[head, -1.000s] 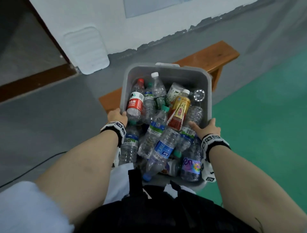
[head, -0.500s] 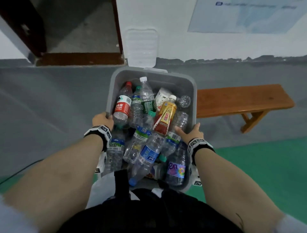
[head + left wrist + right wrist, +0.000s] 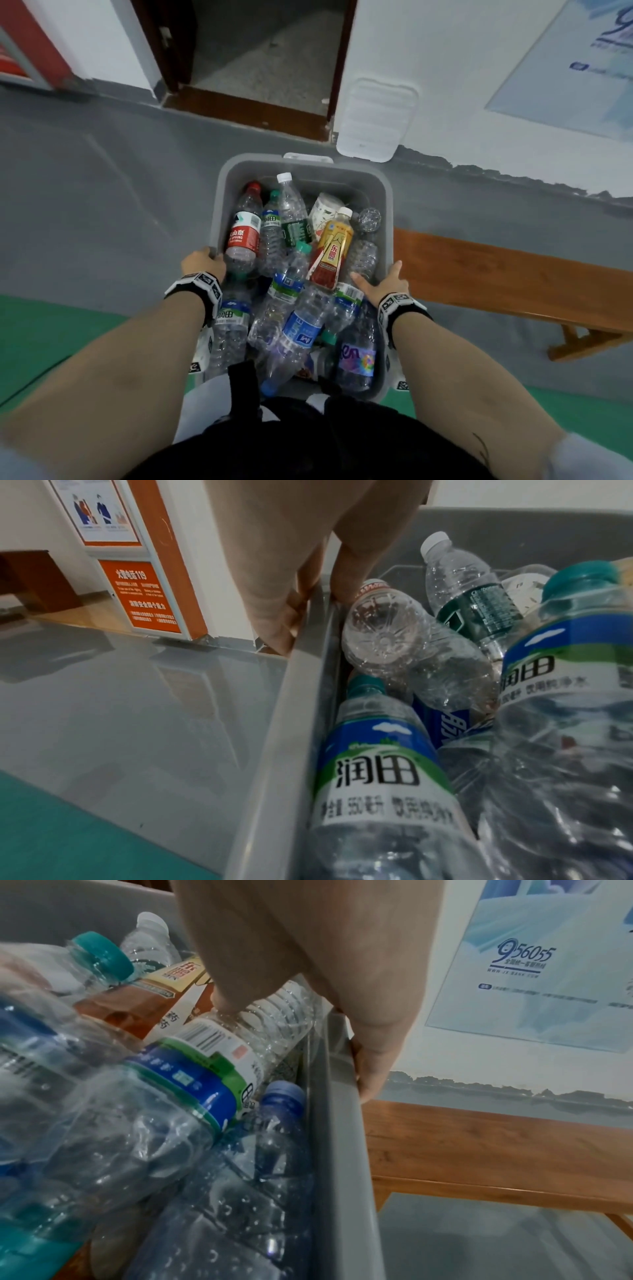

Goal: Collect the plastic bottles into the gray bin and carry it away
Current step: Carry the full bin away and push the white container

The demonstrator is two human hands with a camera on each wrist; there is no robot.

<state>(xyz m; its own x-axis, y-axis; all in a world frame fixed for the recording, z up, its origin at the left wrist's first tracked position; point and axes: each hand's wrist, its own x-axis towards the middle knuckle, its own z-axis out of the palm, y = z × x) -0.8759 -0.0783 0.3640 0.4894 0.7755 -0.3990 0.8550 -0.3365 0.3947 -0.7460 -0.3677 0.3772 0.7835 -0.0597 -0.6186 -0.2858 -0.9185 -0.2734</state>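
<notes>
The gray bin (image 3: 301, 164) hangs in front of my body, off the floor, filled with several plastic bottles. Among them are a red-labelled bottle (image 3: 244, 233), a yellow-and-red drink bottle (image 3: 330, 253) and a blue-labelled one (image 3: 301, 334). My left hand (image 3: 203, 262) grips the bin's left rim (image 3: 301, 685), thumb inside and fingers curled under the outer edge. My right hand (image 3: 385, 281) grips the right rim (image 3: 337, 1096), with its thumb (image 3: 232, 999) pressing on a clear bottle inside and its fingers wrapped outside.
A wooden bench (image 3: 513, 277) stands to the right, close to the bin. An open doorway (image 3: 260, 58) lies ahead, with a white bin lid (image 3: 375, 120) leaning on the wall beside it. Gray floor (image 3: 102, 205) ahead, green floor at both sides. An orange sign panel (image 3: 143, 561) stands left.
The view has swung left while I carry the bin: the bench slid from behind the bin to the right, and the doorway came in front. Both hands keep their grip.
</notes>
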